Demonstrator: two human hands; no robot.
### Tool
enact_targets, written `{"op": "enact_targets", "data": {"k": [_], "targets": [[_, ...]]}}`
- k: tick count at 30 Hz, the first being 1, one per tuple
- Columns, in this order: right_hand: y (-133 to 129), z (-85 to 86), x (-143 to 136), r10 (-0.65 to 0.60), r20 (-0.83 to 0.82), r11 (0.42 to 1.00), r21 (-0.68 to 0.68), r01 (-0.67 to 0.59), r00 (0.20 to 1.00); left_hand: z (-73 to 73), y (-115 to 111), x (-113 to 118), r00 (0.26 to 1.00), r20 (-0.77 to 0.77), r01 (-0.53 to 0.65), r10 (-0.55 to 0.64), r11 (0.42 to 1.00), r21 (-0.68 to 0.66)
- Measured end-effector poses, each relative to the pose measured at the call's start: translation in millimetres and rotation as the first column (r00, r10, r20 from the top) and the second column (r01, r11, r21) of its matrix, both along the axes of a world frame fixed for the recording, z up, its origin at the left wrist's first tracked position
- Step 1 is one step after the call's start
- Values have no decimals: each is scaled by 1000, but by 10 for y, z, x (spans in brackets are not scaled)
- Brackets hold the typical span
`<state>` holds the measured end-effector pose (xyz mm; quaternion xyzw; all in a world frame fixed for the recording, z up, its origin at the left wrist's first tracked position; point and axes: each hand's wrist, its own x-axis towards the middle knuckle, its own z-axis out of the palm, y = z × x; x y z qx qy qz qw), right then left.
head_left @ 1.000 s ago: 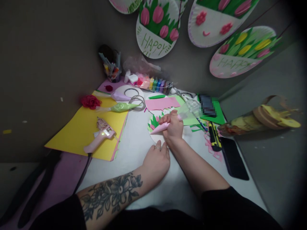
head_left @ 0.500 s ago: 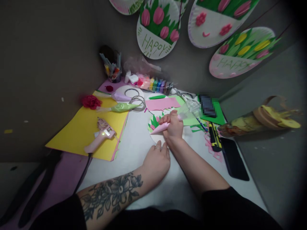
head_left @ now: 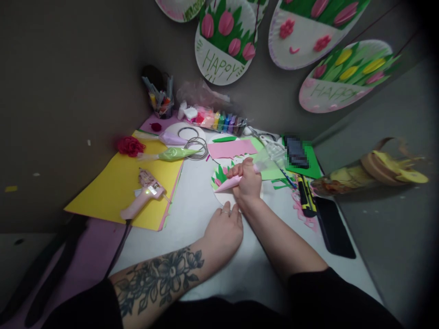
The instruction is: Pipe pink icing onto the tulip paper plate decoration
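My right hand (head_left: 248, 181) is wrapped around a pink piping bag (head_left: 227, 184), whose tip points left and down over a white paper plate (head_left: 222, 197). The bag's clear tail sticks out behind the fist to the right. Green paper leaves (head_left: 219, 173) and pink paper tulips cover the plate's far left part. At the plate's near edge lies my left hand (head_left: 224, 228), a ring on one finger, its fingers stretched out and touching the rim. Part of the plate is hidden by my right hand.
On the left a pink hot glue gun (head_left: 146, 194) lies on yellow paper (head_left: 99, 192). Green and purple piping bags (head_left: 176, 153) and metal rings (head_left: 196, 148) lie behind. Right are a yellow-black cutter (head_left: 307, 196), a dark phone (head_left: 334, 226) and a bottle (head_left: 353, 176). Decorated plates (head_left: 222, 59) hang above.
Almost nothing differs. Both hands keep their places, and my right hand still grips the pink piping bag over the plate. The whole view has shifted very slightly.
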<state>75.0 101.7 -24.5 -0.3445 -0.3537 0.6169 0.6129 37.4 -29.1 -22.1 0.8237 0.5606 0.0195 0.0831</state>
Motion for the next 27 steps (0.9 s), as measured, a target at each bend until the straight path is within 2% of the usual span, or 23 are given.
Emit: {"op": "enact_targets", "data": {"k": [20, 27], "targets": [[11, -12, 8, -14, 33, 1000, 6, 14, 999, -90, -7, 11, 1000, -6, -5, 6, 996, 87], [16, -11, 16, -22, 48, 1000, 7, 22, 999, -61, -9, 3, 1000, -19, 4, -2, 997, 79]]}}
